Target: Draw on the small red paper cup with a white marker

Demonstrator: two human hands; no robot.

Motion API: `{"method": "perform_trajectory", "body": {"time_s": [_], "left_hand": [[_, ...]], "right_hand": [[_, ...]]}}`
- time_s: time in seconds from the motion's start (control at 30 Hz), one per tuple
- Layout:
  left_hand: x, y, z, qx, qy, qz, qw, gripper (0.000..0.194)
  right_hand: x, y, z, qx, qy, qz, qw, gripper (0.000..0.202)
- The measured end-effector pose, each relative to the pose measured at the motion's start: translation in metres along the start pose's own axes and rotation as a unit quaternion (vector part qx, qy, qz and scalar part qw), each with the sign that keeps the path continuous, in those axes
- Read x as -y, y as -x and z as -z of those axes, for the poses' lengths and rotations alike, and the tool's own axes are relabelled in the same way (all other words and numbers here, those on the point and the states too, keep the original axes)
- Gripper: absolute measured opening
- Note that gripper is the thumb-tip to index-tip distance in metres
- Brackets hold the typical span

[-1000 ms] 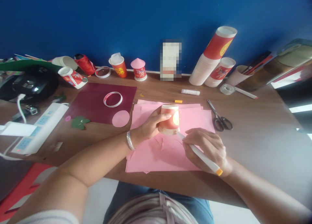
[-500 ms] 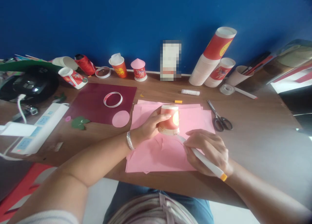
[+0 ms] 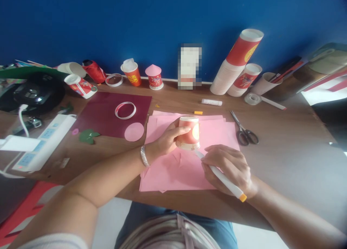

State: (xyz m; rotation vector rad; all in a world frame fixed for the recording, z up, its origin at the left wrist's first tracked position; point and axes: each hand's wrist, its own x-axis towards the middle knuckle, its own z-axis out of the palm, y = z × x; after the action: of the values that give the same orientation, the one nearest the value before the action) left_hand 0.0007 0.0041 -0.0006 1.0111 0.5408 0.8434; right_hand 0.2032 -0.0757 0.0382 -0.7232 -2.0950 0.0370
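My left hand [image 3: 171, 136] is wrapped round a red paper cup [image 3: 189, 132] with a yellow emblem, held above a stack of pink paper [image 3: 173, 173]. A white marker [image 3: 226, 178] with an orange end is gripped in my right hand [image 3: 227, 166], its tip at the cup's lower rim. To the left, a pink paper circle [image 3: 134, 132] and a white-red ring [image 3: 125, 110] lie on a maroon sheet [image 3: 100, 115]. An orange cap [image 3: 198, 112] rests just behind the pink paper.
Black-handled scissors [image 3: 244, 133] and a glue stick [image 3: 211, 102] lie right and behind. Tall stacked cups [image 3: 233, 68] lean against the blue wall. A pink-roofed cup [image 3: 155, 77] stands at the back, and a power strip [image 3: 46, 142] lies at the left.
My right hand and the marker have shifted slightly left, bringing the tip closer to the cup's lower rim. My left hand and the cup look almost unmoved.
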Motion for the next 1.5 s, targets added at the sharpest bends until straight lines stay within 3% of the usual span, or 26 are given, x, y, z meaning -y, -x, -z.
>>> {"method": "perform_trajectory", "body": {"time_s": [0.8,1.5], "left_hand": [[-0.002,0.002,-0.003,0.003,0.001,0.034,0.999,0.038],[-0.011,0.003,-0.008,0.003,-0.030,0.013,0.999,0.036]], "right_hand": [[-0.002,0.002,-0.004,0.011,-0.023,-0.005,1.000,0.025],[-0.002,0.000,0.000,-0.011,-0.014,0.001,1.000,0.024]]}}
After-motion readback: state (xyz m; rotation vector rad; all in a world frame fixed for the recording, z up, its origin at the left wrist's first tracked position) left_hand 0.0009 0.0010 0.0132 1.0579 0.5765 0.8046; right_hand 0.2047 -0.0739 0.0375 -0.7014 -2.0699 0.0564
